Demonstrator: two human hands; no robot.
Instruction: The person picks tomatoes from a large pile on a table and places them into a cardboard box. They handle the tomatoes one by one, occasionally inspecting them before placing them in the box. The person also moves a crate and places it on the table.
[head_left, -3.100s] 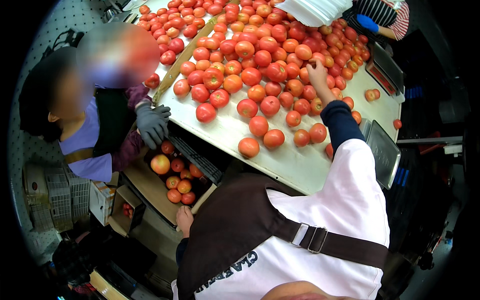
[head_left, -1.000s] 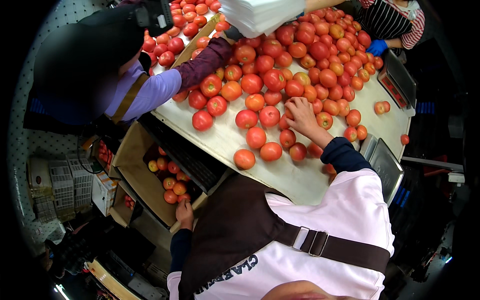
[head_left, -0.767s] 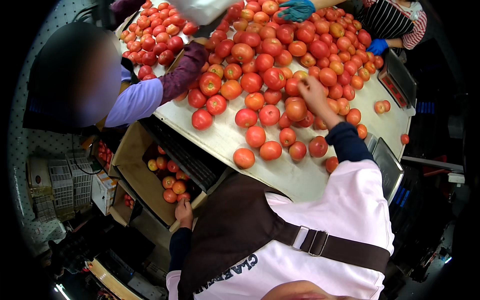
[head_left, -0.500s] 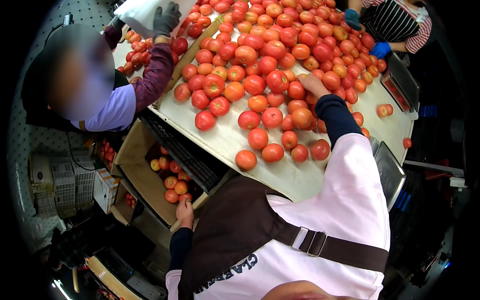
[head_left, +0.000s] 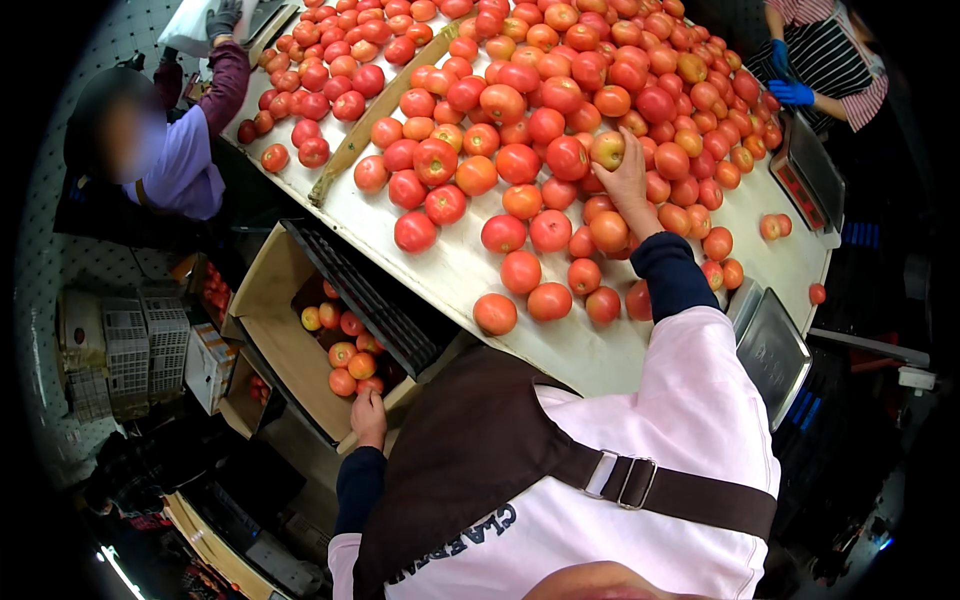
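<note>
My right hand (head_left: 623, 180) grips a yellowish-green tomato (head_left: 606, 149) among the many red and orange tomatoes (head_left: 549, 231) spread over the pale table (head_left: 590, 356). My left hand (head_left: 368, 418) is closed on the near edge of a cardboard box (head_left: 270, 305) below the table's left side. Several tomatoes (head_left: 342, 355) lie inside that box, beside a dark plastic crate wall (head_left: 370, 295).
Wooden divider (head_left: 385, 105); scales (head_left: 770, 355) (head_left: 805, 165) along the right edge. One co-worker (head_left: 160, 160) at the upper left holds a white packet (head_left: 195, 22); another (head_left: 810, 75) in blue gloves stands at the upper right. Stacked crates (head_left: 125, 355) stand lower left.
My right hand has shifted among the tomatoes and now holds the yellowish one. The left co-worker has drawn away up and left with the white packet. My left hand stays at the box edge.
</note>
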